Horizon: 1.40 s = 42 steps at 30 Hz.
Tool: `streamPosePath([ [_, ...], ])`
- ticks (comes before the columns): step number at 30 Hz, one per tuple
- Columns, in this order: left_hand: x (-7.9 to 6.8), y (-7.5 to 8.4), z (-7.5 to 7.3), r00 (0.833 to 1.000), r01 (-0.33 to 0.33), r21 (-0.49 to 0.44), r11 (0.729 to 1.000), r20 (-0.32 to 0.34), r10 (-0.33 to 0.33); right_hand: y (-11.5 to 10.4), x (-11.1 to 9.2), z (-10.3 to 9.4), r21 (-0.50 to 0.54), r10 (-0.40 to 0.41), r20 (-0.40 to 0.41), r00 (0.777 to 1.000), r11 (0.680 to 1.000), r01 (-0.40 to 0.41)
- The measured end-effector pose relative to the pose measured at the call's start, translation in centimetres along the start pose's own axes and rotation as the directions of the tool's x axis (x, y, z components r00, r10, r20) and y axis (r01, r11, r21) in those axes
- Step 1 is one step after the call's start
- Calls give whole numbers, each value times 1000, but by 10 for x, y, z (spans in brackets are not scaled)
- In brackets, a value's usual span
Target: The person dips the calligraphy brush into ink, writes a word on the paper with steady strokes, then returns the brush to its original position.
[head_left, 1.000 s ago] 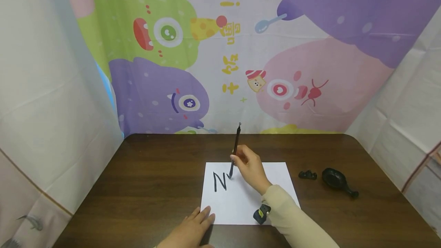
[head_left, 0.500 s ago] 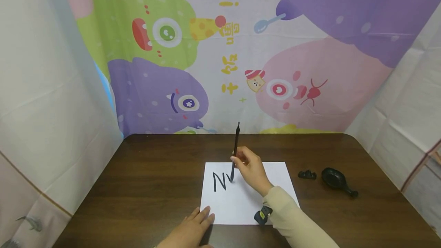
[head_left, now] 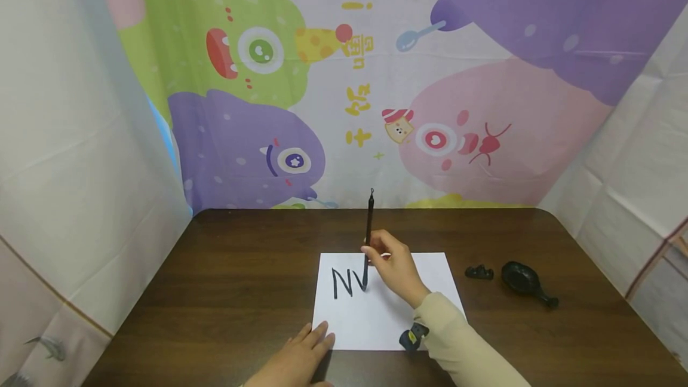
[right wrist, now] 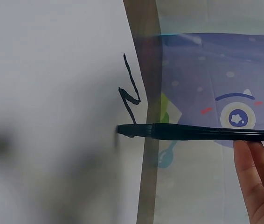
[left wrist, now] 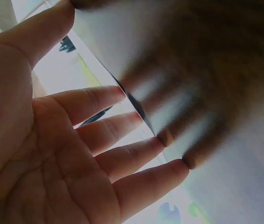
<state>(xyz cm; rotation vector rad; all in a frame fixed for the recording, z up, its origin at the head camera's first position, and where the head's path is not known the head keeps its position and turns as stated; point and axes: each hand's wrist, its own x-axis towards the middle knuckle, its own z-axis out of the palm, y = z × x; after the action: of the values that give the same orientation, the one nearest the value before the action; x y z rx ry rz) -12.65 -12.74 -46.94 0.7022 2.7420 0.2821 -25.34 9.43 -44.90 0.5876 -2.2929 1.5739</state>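
My right hand [head_left: 395,264] pinches a dark writing brush [head_left: 369,220], held nearly upright over the white paper [head_left: 387,321]. The bristle tip [right wrist: 131,130] rests on the sheet at the lower end of a fresh black stroke. To its left stands a black N-like zigzag [head_left: 342,283]; the newer stroke slants down beside it toward the brush. My left hand [head_left: 301,351] lies with straight, spread fingers, its fingertips on the paper's lower left corner. In the left wrist view the palm [left wrist: 52,168] and extended fingers show, holding nothing.
On the brown table [head_left: 242,273], right of the paper, lie a small dark brush rest [head_left: 479,272] and a black ladle-shaped dish [head_left: 524,281] with a short handle. A cartoon-print curtain [head_left: 355,88] hangs behind the table, and pale cloth covers both sides.
My right hand and the brush have moved slightly down and to the right, lengthening the slanting black stroke beside the N shape. The left hand stays put.
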Motion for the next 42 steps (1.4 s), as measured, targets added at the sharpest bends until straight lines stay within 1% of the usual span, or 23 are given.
streamPosePath([
  [5, 1, 0, -1, 999, 26, -19, 999, 36, -25, -1, -1, -2, 16, -4, 3, 1000, 1000, 4],
  [7, 0, 0, -1, 999, 21, -17, 1000, 28, -21, -1, -1, -2, 23, -9, 2, 1000, 1000, 9],
  [13, -2, -1, 1, 1000, -18, 3, 1000, -26, 18, -1, 1, -4, 54, -5, -9, 1000, 999, 5],
  [16, -2, -1, 1, 1000, -18, 1, 1000, -22, 18, -1, 2, -5, 63, -8, -17, 1000, 998, 9],
  [26, 0, -1, 1, 1000, -12, -4, 1000, -3, 12, 1, 4, -6, 38, -11, -25, 1000, 999, 12],
  [33, -2, -1, 1, 999, -24, 2, 1000, -22, 24, 3, 6, -6, 46, -6, -26, 1000, 999, 7],
  [39, -1, -1, 0, 1000, -5, -11, 1000, 3, 5, 6, 7, -6, 53, 5, -38, 999, 999, -3],
  [42, -1, -1, 0, 1000, -5, -11, 1000, 3, 5, 8, 8, -5, 63, 6, -42, 999, 998, -3],
])
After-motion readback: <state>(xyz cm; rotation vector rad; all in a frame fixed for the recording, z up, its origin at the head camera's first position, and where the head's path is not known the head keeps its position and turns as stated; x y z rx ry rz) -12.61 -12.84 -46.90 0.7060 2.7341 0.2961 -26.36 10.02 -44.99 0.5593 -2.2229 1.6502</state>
